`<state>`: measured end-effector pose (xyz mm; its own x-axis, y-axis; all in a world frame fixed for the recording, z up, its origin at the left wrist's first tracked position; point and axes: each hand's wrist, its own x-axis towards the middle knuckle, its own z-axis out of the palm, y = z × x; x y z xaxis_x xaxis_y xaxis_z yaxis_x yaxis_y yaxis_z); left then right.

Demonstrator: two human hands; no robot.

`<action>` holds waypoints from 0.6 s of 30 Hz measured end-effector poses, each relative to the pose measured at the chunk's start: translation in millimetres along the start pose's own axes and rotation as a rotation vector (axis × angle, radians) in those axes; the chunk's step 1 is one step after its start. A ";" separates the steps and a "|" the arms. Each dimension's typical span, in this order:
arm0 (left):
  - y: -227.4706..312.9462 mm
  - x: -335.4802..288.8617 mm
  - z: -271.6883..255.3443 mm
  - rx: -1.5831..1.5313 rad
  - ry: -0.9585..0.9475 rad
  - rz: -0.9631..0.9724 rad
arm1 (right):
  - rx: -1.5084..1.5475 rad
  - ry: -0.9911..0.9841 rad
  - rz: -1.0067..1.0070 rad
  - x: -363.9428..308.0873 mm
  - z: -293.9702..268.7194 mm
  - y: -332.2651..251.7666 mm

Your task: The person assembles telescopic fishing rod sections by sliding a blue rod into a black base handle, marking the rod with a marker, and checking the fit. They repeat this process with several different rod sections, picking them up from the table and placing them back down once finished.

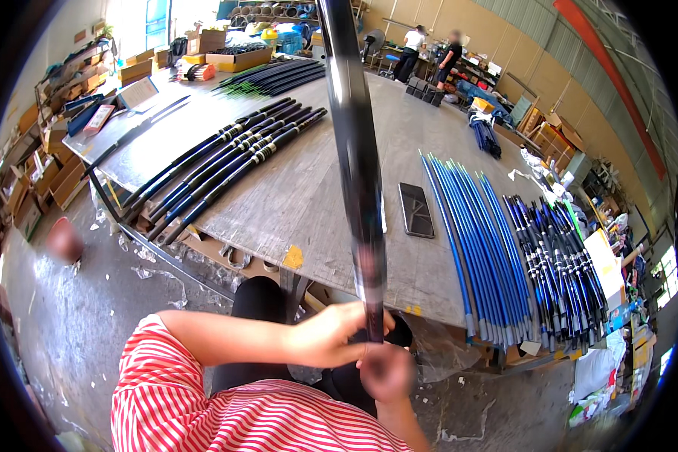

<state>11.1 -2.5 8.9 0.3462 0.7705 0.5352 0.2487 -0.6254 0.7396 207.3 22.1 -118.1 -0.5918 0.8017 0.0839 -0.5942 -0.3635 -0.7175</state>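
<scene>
A glossy black fishing rod (354, 143) stands nearly upright in front of me, its upper part reaching past the top of the view. My left hand (337, 331) is closed around its lower part. Just below, my right hand (388, 373) is closed at the rod's bottom end and partly blurred; the very end is hidden in it. Right of the rod, a black phone (416, 210) lies on the grey table (279, 218). Blue rod sections (478, 248) with pale green tips lie side by side farther right.
Dark rods with white rings (237, 158) lie at the left, with green-tipped black rods (271, 77) behind. Blue-black rods (561, 271) are bunched at the table's right end. Cardboard boxes (56, 177) line the left side. Two people (412, 49) stand at the back.
</scene>
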 end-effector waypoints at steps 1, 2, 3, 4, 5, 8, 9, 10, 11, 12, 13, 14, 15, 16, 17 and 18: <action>-18.4 -11.5 13.4 -0.005 -0.075 -0.063 | 0.051 -0.003 0.039 3.7 14.2 -7.2; -32.5 -20.9 27.4 -0.017 -0.155 -0.120 | 0.097 0.000 0.074 5.0 20.6 -11.3; -31.6 -22.3 36.4 -0.023 -0.111 -0.043 | 0.123 0.096 0.070 -0.8 14.2 -8.3; -40.1 -29.5 44.3 0.077 -0.205 -0.057 | -0.053 0.100 0.022 -7.8 8.4 -6.9; -40.9 -31.9 41.4 0.104 -0.252 -0.028 | -0.224 0.101 -0.015 -14.4 4.1 -5.9; -40.0 -27.9 7.0 -0.123 -0.222 -0.060 | -0.511 0.100 -0.033 -19.4 -5.6 -17.6; -42.1 -23.6 -11.9 -0.390 -0.160 -0.130 | -0.462 0.147 0.021 -27.7 -12.9 -20.6; -39.8 -18.4 -29.2 -0.673 -0.002 -0.221 | -0.420 0.203 0.073 -37.3 -22.3 -25.0; -47.5 -14.0 -51.6 -0.650 0.170 -0.139 | -0.460 0.229 0.069 -46.3 -27.4 -29.6; -37.7 -1.9 -68.2 -0.782 0.390 -0.093 | -0.500 0.255 0.071 -55.9 -37.4 -33.3; -28.1 5.3 -92.4 -1.030 0.545 -0.083 | -0.527 0.201 0.121 -70.3 -59.3 -37.1; -20.4 8.4 -111.7 -1.209 0.714 -0.081 | -0.556 0.156 0.169 -80.8 -75.3 -39.1; -21.3 8.3 -127.0 -1.257 0.744 -0.004 | -0.593 0.220 0.147 -82.9 -72.6 -37.0; -16.7 9.1 -135.3 -1.284 0.868 -0.020 | -0.632 0.286 0.125 -85.6 -65.3 -35.4; -23.0 6.2 -142.3 -1.309 0.822 0.018 | -0.671 0.359 0.089 -88.3 -60.6 -34.3; -26.9 3.6 -146.4 -1.334 0.774 0.055 | -0.691 0.361 0.092 -90.4 -60.5 -34.1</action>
<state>-126.8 35.1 50.7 -0.3153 0.8878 0.3354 -0.8565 -0.4184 0.3024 314.0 -9.3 -143.1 -0.3377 0.9306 -0.1416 -0.0074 -0.1530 -0.9882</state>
